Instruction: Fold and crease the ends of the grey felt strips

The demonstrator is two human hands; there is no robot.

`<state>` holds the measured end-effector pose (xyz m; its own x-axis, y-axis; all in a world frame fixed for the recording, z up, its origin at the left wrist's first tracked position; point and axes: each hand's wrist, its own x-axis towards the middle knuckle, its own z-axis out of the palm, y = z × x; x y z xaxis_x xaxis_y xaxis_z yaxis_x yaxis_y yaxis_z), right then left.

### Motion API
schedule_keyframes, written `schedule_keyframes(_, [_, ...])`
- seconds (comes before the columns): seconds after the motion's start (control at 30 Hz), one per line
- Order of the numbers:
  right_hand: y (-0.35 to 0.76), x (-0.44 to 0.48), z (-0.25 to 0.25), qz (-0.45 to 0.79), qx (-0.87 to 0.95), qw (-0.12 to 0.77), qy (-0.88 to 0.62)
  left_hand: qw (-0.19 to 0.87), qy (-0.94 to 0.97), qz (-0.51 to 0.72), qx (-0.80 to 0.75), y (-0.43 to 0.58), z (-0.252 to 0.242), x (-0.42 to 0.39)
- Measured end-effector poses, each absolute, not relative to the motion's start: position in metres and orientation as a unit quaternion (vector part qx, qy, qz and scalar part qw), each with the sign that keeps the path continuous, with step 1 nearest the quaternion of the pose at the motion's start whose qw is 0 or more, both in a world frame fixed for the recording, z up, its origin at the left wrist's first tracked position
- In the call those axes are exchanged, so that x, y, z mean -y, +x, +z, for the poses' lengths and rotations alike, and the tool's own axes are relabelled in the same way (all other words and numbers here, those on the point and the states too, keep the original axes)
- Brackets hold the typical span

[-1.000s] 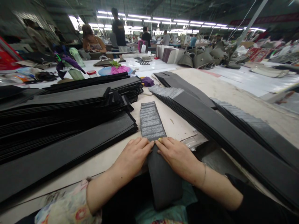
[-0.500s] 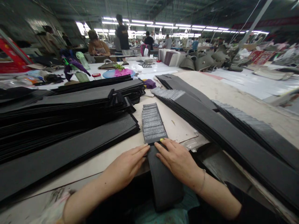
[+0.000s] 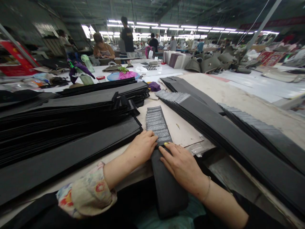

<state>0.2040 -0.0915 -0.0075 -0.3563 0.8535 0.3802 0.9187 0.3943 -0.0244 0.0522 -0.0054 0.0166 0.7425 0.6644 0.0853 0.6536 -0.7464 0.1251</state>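
Observation:
A narrow fan of dark grey strips (image 3: 168,181) runs from the table down over my lap, its far ends stepped and showing mottled pale bands (image 3: 158,124). At its left edge, just below those bands, my left hand (image 3: 143,146) is closed with bent fingers on a strip; the fingertips are partly hidden. My right hand (image 3: 179,162) lies on the strips from the right with its fingers stretched out and a yellow-tipped nail or finger end showing. Underneath, the lower ends hang over teal cloth (image 3: 195,206).
Tall piles of dark strips (image 3: 71,136) fill the left of the table. On the right lies a long fanned stack (image 3: 214,130), with another stack (image 3: 262,133) beyond it. A purple cloth (image 3: 154,86) and blue tray (image 3: 111,76) are farther back. Several people work in the distance.
My left hand has moved slightly up and right, and its straight fingers have bent in at the strip's edge. The right hand stays in nearly the same place.

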Motion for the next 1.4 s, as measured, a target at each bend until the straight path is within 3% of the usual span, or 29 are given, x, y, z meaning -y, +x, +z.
schedule_keyframes(0.3, [0.203,0.092,-0.008,-0.094,0.816,0.174,-0.543,0.131,0.909,0.062,-0.391,0.056,0.021,-0.007])
schedule_keyframes(0.43, [0.203,0.093,-0.010,-0.100,0.813,0.179,-0.545,0.224,0.891,-0.055,-0.391,0.062,0.032,-0.029])
schedule_keyframes(0.57, [0.203,0.093,-0.014,-0.108,0.811,0.192,-0.542,0.245,0.888,-0.127,-0.369,0.072,0.042,-0.039])
schedule_keyframes(0.9, [0.204,0.094,-0.013,-0.090,0.798,0.202,-0.560,0.309,0.887,-0.024,-0.343,0.089,0.032,-0.028])
schedule_keyframes(1.4, [0.203,0.096,-0.011,-0.057,0.790,0.219,-0.570,0.149,0.946,0.051,-0.285,0.086,0.020,-0.008])
